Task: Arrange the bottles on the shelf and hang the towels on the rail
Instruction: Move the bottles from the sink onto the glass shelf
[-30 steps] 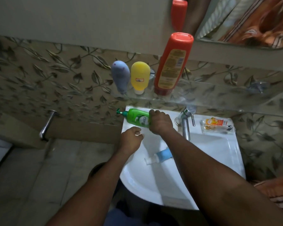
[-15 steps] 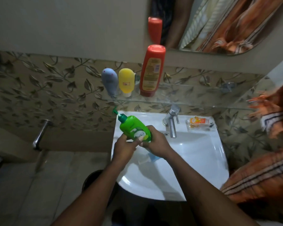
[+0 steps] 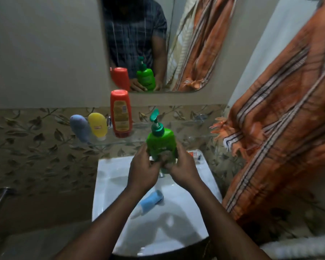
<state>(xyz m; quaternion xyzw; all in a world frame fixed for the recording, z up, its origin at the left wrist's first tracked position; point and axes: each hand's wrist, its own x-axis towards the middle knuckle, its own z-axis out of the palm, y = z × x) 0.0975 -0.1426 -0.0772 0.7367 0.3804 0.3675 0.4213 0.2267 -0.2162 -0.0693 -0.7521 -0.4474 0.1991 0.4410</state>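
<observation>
An orange towel is draped at the right. Above the sink, in front of the shelf, the green bottle is held upright, its base gripped by the curled fingers of the left hand and right hand.

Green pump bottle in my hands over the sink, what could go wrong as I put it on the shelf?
1. The left hand and right hand grip the green pump bottle low near its base, so its top could tip as it lands on the glass shelf.
2. The red bottle stands tall just to its left; a nudge might topple it into the sink.
</observation>
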